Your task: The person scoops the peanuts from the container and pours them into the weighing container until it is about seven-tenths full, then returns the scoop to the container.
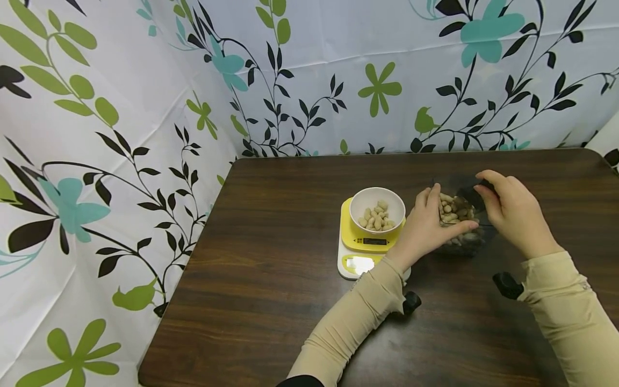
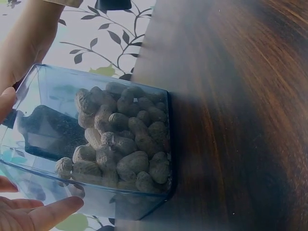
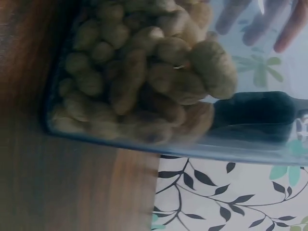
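A clear plastic container (image 1: 466, 248) stands on the table, partly filled with peanuts in their shells (image 2: 127, 144). My left hand (image 1: 427, 223) holds the container's left side, thumb toward the near face. Over the container's right side, my right hand (image 1: 515, 212) pinches a black scoop (image 2: 50, 132) by its handle. The scoop's blade is inside the container, above the peanuts in the left wrist view. Left of the container, a white bowl (image 1: 355, 214) with several peanuts (image 1: 376, 216) sits on a yellow and white kitchen scale (image 1: 346, 236).
The dark wooden table (image 1: 271, 258) extends to the left of the scale. A white curtain (image 1: 309, 48) with a leaf and flower print hangs behind and to the left of it. My left forearm (image 1: 355, 309) passes close by the scale's right front corner.
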Tool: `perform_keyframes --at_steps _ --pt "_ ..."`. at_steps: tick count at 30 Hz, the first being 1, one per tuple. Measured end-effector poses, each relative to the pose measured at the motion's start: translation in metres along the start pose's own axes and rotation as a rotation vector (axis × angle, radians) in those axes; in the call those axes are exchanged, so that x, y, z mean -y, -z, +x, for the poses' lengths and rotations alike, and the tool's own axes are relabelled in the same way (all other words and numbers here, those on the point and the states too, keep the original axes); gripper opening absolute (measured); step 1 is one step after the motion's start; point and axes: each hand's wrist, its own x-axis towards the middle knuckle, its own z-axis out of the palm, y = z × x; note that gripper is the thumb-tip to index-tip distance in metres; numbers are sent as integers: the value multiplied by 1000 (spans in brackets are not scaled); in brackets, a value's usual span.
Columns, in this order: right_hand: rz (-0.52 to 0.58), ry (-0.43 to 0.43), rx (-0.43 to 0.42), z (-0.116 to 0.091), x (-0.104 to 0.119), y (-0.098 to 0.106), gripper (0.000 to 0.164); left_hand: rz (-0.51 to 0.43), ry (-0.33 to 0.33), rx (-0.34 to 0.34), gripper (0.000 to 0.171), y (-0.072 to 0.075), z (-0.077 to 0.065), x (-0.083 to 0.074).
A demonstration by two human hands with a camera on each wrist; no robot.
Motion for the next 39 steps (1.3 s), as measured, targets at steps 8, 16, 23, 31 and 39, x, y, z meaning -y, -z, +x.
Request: perform_keyframes --at_steps 8,16,23,31,39 --pt "38 -184 217 13 1 10 31 -20 -2 -9 94 1 0 0" --pt "64 -307 188 10 2 17 31 -3 -8 -12 93 2 3 -1" --pt "81 -336 213 14 1 16 31 -5 11 -2 94 2 3 -1" --pt "116 -610 239 18 0 14 51 -13 33 9 94 1 2 -1" --pt "114 -714 168 14 1 9 58 7 7 -5 93 1 1 -3"
